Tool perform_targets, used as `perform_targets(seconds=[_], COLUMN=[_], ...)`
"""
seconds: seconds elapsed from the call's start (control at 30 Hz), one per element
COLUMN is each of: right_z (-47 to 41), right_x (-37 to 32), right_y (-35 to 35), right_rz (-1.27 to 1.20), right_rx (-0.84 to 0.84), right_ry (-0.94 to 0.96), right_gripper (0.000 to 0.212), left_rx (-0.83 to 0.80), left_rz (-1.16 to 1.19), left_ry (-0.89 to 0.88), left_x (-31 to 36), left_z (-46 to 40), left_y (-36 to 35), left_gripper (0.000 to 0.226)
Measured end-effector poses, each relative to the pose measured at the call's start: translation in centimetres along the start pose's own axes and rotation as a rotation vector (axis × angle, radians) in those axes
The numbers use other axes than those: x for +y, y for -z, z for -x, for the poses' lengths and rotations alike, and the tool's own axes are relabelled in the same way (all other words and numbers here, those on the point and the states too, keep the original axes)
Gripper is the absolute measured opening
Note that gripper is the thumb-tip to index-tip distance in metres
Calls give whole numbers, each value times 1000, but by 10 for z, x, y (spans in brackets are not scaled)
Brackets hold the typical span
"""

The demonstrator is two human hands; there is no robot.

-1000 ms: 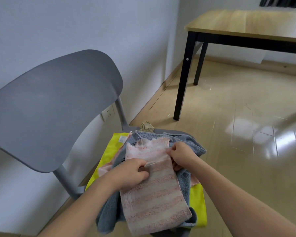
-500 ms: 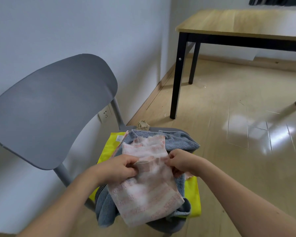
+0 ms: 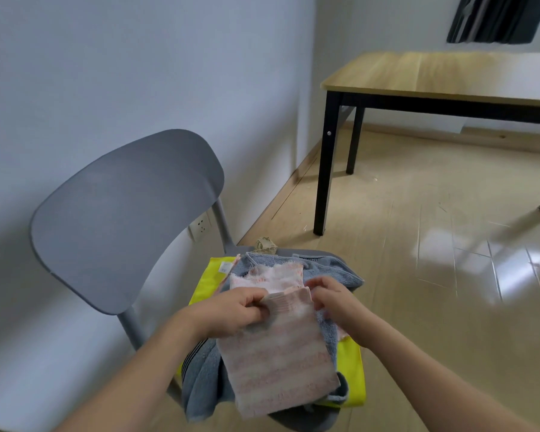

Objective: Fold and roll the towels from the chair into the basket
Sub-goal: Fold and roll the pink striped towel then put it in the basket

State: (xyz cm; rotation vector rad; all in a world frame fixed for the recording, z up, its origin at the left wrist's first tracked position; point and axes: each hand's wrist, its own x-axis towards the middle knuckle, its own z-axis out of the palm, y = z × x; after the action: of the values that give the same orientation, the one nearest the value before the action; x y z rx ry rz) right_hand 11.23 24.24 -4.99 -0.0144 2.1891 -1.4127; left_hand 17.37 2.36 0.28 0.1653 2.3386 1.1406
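1. A pink-and-white striped towel (image 3: 278, 353) lies on top of the pile on the seat of the grey chair (image 3: 122, 219), its near end hanging past the seat's front edge and its far end doubled over into a fold across the middle of the seat.
2. The left hand (image 3: 231, 310) pinches the left end of that fold, fingers curled over the cloth and thumb tucked under it.
3. The right hand (image 3: 334, 299) pinches the right end of the same fold, its fingers bent round the towel's edge.
4. Under the striped towel sits a blue-grey towel (image 3: 331, 269), bunched, showing at the seat's back edge and drooping over the front-left corner.
5. A yellow towel (image 3: 351, 375) lies lowest in the pile, visible along the seat's left edge and at its front-right corner.
6. A small crumpled beige scrap (image 3: 266, 245) sits at the seat's back edge, just behind the blue-grey towel.
7. A white wall socket (image 3: 201, 228) shows on the wall between the chair's backrest and its rear post.
8. A wooden table (image 3: 443, 76) with black legs stands well apart from the chair, on the glossy floor (image 3: 418, 275) near the room's corner.
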Motion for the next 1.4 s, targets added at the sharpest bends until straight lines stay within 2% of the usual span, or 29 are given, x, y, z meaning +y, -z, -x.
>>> perform_targets(seconds=[0.07,0.13,0.17,0.23,0.3,0.33,0.43,0.6,0.73,0.87,0.97,1.13,1.23,1.4], right_z=[10,18,18,4,-1,-5,-22,-68,-105,-121,-127,-115,-94,-45], right_x=[-10,-15,-16,-18,-25,-28,-39,-55,-53,-45,-39,-41,-53,-84], right_y=[3,7,6,9,12,13,17,16,5,-3,-3,2,11,33], right_rz=[-331,-354,-321,-234,-136,-69,65,168,349,503,413,202,93,229], right_rx=[-254,-450,-487,-410,-257,-208,-109,6,63,75,116,73,-16,-38], right_ry=[6,36,46,62,71,73,62,78,40,5,-10,23,99,350], right_gripper=[46,53,51,34,11,6,10,12,16,19,6,9,9,7], left_rx=[-9,26,51,80,103,122,254,559,675,670,621,390,362,484], left_rz=[-27,-12,-1,-8,-109,-155,-233,53,176,45,27,40,58,256], left_ry=[-8,-7,0,18,87,122,168,235,290,286,285,320,246,-23], left_x=[2,2,0,-6,-9,-14,-23,-41,-62,-71,-70,-69,-62,-43], left_z=[-5,-10,-12,-27,-29,-32,-46,-90,-116,-129,-129,-123,-112,-77], left_y=[0,0,1,6,13,17,32,41,32,25,30,41,44,51], left_gripper=[22,17,17,15,15,15,8,15,29,28,25,27,23,37])
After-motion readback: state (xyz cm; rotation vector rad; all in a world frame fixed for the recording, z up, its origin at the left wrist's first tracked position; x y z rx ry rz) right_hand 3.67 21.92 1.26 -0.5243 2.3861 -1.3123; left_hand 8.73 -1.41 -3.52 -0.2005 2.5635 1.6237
